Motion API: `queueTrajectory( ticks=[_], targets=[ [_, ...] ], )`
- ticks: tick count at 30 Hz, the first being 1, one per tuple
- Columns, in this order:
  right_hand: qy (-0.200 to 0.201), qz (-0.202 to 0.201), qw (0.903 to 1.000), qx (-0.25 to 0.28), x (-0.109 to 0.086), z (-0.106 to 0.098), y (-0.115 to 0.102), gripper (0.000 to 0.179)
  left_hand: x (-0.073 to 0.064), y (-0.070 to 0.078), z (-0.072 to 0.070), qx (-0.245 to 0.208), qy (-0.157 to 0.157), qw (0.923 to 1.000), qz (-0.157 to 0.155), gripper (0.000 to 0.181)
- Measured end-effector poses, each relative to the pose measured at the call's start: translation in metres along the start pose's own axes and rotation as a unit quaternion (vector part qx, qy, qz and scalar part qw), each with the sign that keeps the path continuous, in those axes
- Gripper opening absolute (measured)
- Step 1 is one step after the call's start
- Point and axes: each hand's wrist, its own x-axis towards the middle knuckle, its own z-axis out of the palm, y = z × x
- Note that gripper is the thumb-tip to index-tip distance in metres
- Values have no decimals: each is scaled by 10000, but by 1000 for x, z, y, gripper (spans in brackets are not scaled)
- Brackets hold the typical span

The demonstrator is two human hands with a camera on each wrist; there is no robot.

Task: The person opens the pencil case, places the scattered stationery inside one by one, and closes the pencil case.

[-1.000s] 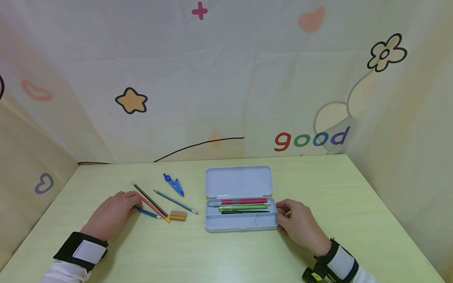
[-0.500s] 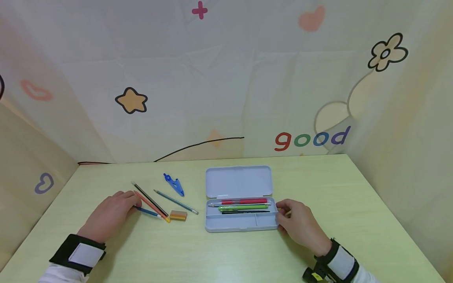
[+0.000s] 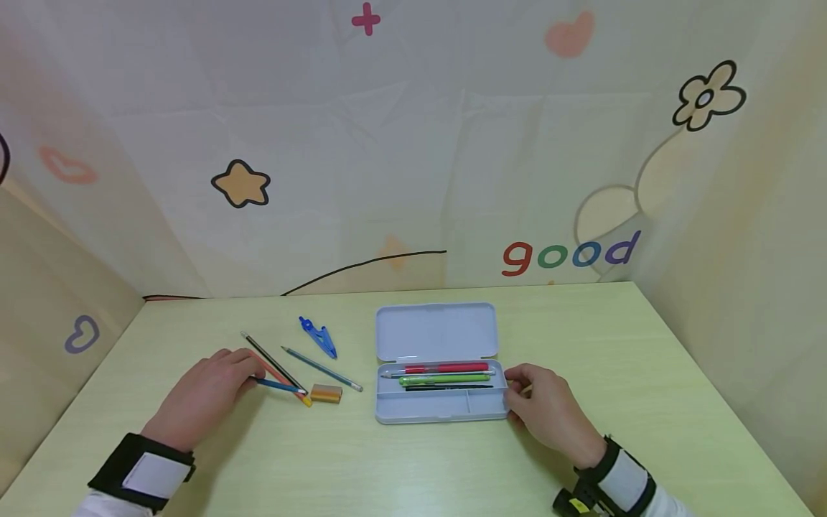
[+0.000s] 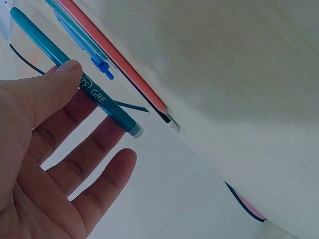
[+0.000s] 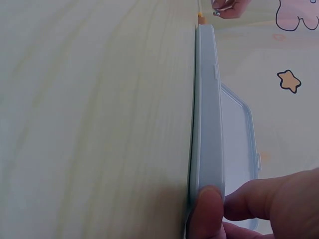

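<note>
My left hand [image 3: 209,391] pinches a blue pen [image 4: 112,110] between thumb and fingers, its remaining fingers spread below. In the head view the blue pen lies just over a coral pencil [image 3: 270,365] with a yellow end and a black pencil [image 3: 291,378]. At the right end of an open white pencil case [image 3: 420,409], my right hand [image 3: 552,413] grips the wall; its thumb [image 5: 207,211] presses the case's side in the right wrist view. Inside the case's back compartment lie a red pen [image 3: 446,368], a green pen [image 3: 446,378] and a thin black one [image 3: 447,388].
A light blue pencil [image 3: 321,368] lies between the left group and the case. Behind it is a blue compass [image 3: 317,337]. A small orange-and-tan block [image 3: 326,393] sits near the pencils' ends. A printed curtain [image 3: 413,143] rises behind the table [image 3: 362,467].
My left hand has lifted the blue pen slightly and shifted it right, so it now overlaps the coral pencil. My right hand and the case have stayed put.
</note>
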Motion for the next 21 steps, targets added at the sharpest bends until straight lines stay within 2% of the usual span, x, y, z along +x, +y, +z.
queueTrajectory(
  ticks=[14, 21],
  targets=[
    [10, 31, 10000, -20, 1, 0, 2, 31, 2, 20, -6, 41, 239, 9992, 306, 19],
    [-8, -4, 10000, -37, 1, 0, 2, 31, 4, 30, -8, -38, 252, 9992, 310, 19]
  ],
)
